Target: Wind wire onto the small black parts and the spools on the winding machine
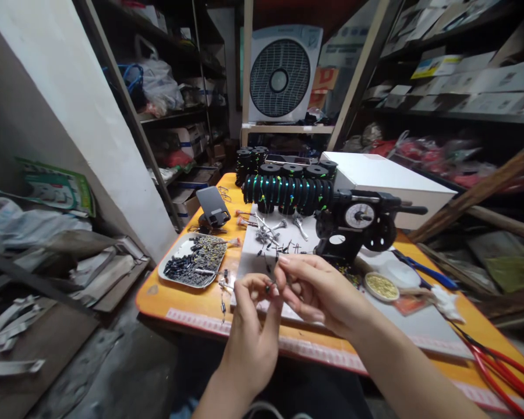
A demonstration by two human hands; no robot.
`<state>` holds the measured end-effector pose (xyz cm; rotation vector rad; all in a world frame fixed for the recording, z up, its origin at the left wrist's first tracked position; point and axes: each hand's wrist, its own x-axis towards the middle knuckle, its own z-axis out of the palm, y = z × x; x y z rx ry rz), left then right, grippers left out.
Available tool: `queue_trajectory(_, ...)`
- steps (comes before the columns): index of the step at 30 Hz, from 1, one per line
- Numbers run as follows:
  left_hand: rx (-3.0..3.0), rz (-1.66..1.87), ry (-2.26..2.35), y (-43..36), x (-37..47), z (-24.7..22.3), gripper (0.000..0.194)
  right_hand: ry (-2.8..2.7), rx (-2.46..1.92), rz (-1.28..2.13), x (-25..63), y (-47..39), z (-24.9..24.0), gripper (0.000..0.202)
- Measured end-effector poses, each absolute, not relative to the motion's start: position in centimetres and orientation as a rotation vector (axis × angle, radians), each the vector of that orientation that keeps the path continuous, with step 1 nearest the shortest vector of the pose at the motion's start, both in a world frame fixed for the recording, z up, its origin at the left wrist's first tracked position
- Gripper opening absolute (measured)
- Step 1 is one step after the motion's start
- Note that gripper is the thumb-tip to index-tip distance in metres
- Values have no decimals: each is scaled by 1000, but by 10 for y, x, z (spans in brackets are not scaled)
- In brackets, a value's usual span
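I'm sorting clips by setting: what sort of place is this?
Probably a small workshop or storeroom: a tray of small parts and a blue-handled tool on an orange table, with crammed shelves behind.

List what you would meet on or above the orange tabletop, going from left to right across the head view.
White tray of small parts, left hand, right hand, dish of gold-coloured bits, blue-handled tool, red-handled tool.

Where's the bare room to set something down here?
Bare: the orange tabletop at its near-left corner, below the tray; the pale board at near right, between the right forearm and the red-handled tool; most of the white box on top. Crowded: the board's middle, with loose parts beyond the left hand, and the far side, with black spools.
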<state>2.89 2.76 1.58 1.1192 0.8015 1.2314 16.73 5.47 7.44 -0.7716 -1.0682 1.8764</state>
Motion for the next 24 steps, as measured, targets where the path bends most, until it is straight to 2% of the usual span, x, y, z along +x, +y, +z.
queue_trajectory(3, 1427, 1161, 934, 25, 27, 17, 16, -1055, -748, 1894, 166, 52, 72, 32)
queue_trajectory(6, 1532, 1067, 972, 19, 22, 21, 24, -1038, -748, 1906, 164, 51, 69, 34)
queue_trajectory(13, 894, 879, 466, 1, 11, 14, 38, -941, -797, 1916, 156, 52, 53, 39)
queue_trajectory(24, 659, 786, 310, -12, -2, -5, 40, -907, -806, 1933, 155, 53, 53, 38)
